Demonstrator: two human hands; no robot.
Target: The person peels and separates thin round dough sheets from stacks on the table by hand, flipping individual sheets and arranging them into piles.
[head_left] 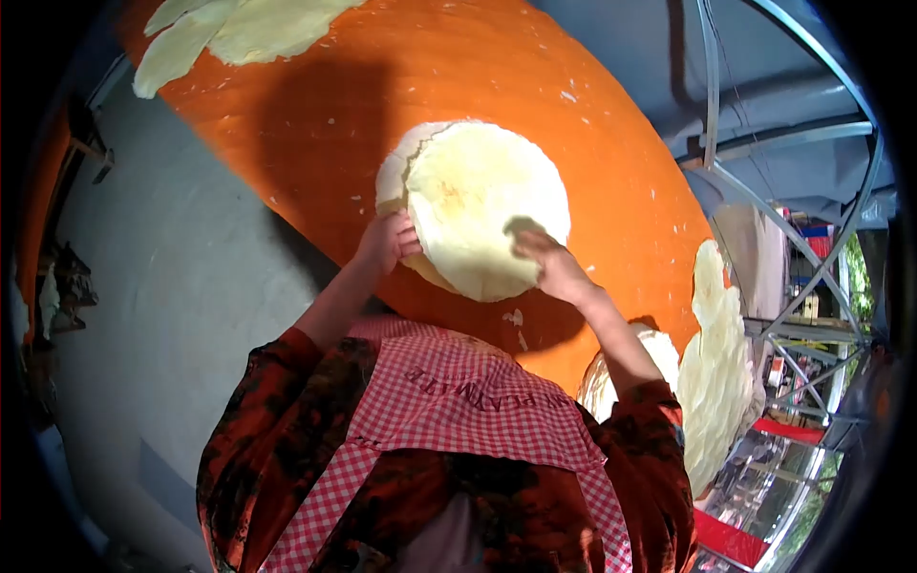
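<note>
A pale, round flatbread (487, 205) lies on the orange tabletop, overlapping another flatbread (393, 175) whose edge shows at its left. At the lower left rim, my left hand (390, 239) has its fingers closed on the edge of the upper flatbread. Over the lower right part of the same flatbread is my right hand (546, 260), fingers stretched toward the left and slightly blurred. A small shadow falls on the flatbread beside those fingertips. Nothing is visibly gripped in the right hand.
Several flatbreads (272, 29) lie at the table's far left end. A stack (659, 353) sits by my right forearm, and more flatbreads (718, 372) overlap along the right edge. Crumbs dot the orange tabletop (611, 162). Metal framing (807, 143) stands at the right; grey floor (181, 267) is at left.
</note>
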